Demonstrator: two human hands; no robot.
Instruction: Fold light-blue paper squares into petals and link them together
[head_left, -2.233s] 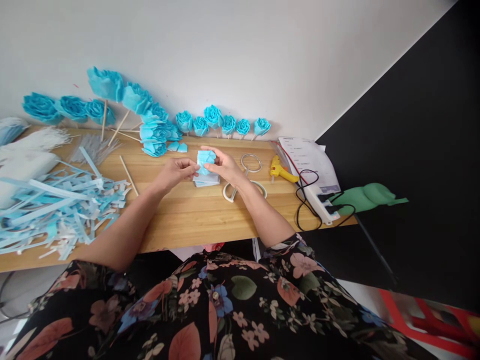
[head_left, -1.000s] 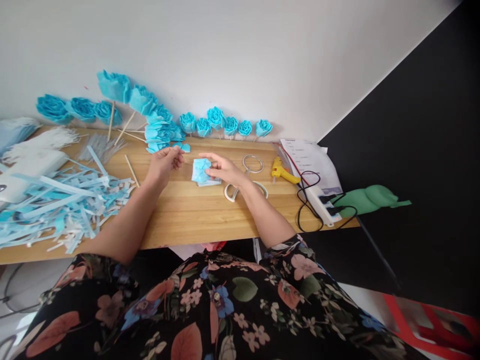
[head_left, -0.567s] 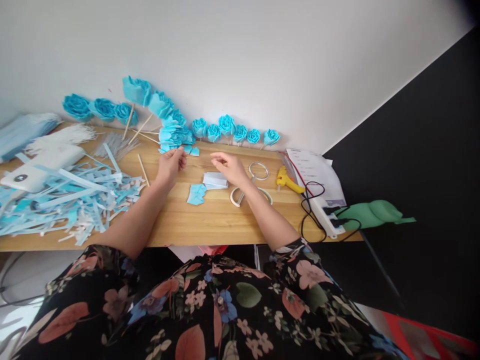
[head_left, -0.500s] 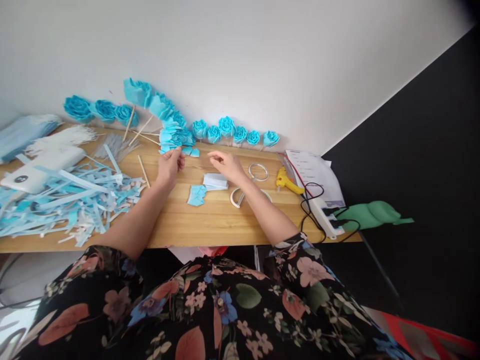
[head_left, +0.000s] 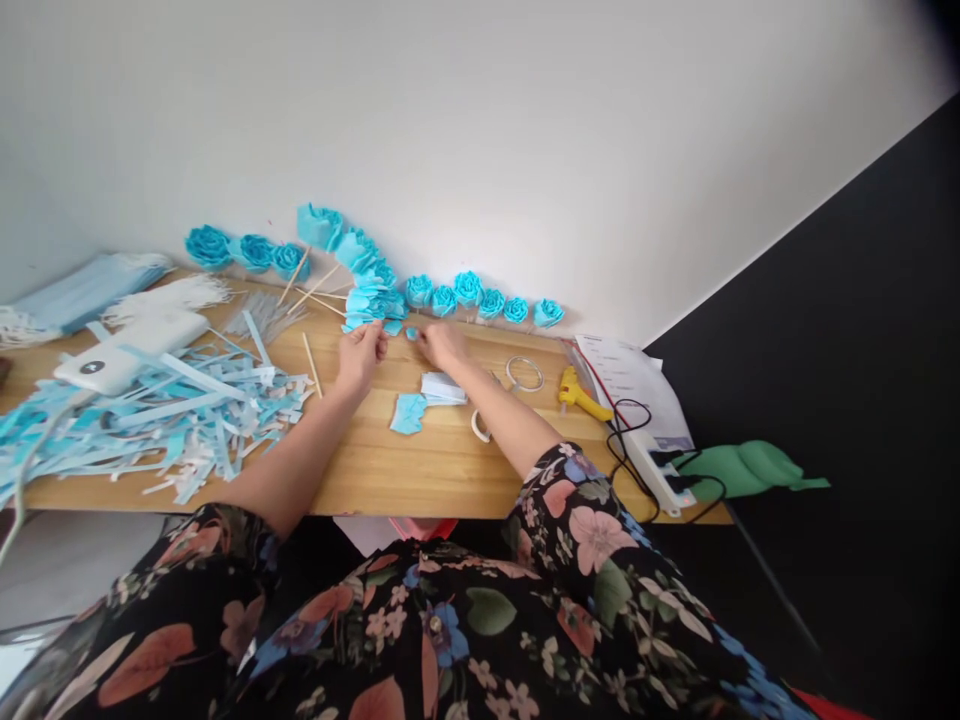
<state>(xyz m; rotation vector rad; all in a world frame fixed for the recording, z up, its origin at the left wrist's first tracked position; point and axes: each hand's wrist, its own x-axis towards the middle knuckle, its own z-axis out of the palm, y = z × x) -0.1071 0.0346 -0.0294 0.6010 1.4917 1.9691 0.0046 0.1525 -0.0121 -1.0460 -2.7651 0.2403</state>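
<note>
My left hand [head_left: 364,352] is closed with its fingertips pinched just in front of the cluster of blue flowers [head_left: 375,303]; what it pinches, if anything, is too small to make out. My right hand [head_left: 444,345] reaches in from the right, its fingers closed on a small blue petal piece [head_left: 411,333]. Another small blue piece [head_left: 392,327] lies between the hands by the cluster. Nearer me on the wooden table lie a crumpled blue piece [head_left: 409,413] and a folded pale-blue strip stack [head_left: 442,388].
Blue flowers [head_left: 468,288] line the wall. Cut strips [head_left: 195,410], a white phone-like device [head_left: 131,350] and face masks [head_left: 90,290] lie left. Rightward are a clear ring [head_left: 524,374], a white tape roll [head_left: 481,427], a yellow glue gun [head_left: 583,393] and a power strip [head_left: 660,475] with black cords.
My right hand has moved in toward the flower cluster and now holds a small blue petal piece. My left hand stays pinched by the cluster. The whole view has shifted slightly.
</note>
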